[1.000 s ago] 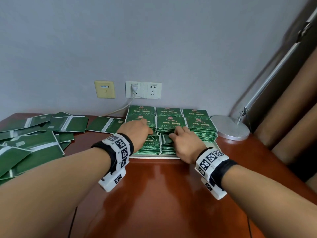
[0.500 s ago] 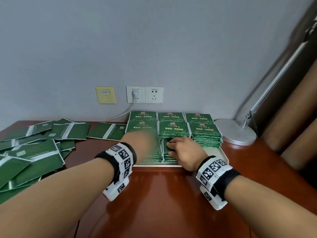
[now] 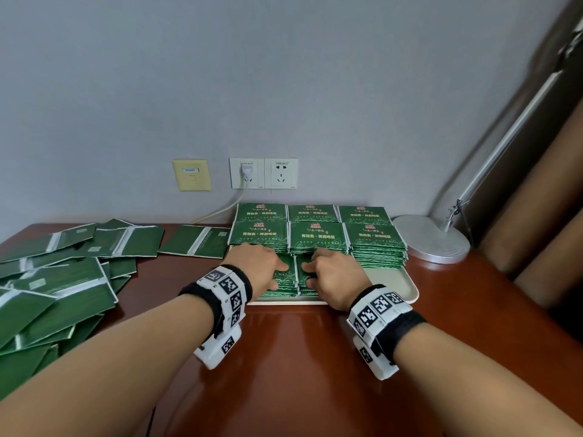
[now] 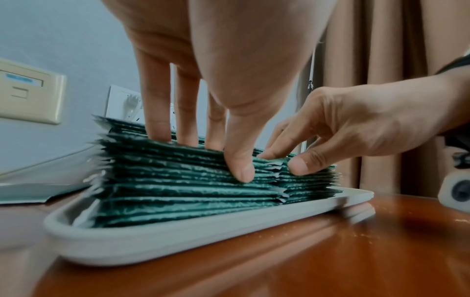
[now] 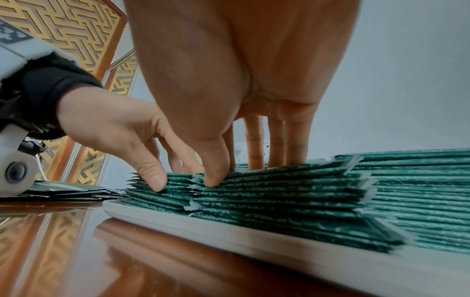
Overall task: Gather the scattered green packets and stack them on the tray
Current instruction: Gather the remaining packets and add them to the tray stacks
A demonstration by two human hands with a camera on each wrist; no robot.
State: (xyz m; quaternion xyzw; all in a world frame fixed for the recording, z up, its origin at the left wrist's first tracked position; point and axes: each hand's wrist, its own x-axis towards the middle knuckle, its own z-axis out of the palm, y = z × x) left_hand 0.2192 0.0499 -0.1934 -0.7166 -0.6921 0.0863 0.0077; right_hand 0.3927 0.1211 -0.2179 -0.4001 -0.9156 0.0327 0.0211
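Against a grey wall with sockets, the glossy brown surface [image 3: 284,357] carries a white tray [image 3: 407,288] filled with stacked green packets [image 3: 318,238]. Your left hand [image 3: 255,266] and right hand [image 3: 334,279] each rest on a front stack, fingers laid on top and thumbs pressed into the near edges, pinching the piles. Square each pile by pressing down lightly while nudging its front edge level; I judge too hard a squeeze would splay the slippery sachets. The loose packets [image 3: 63,288] lie well apart to your left.
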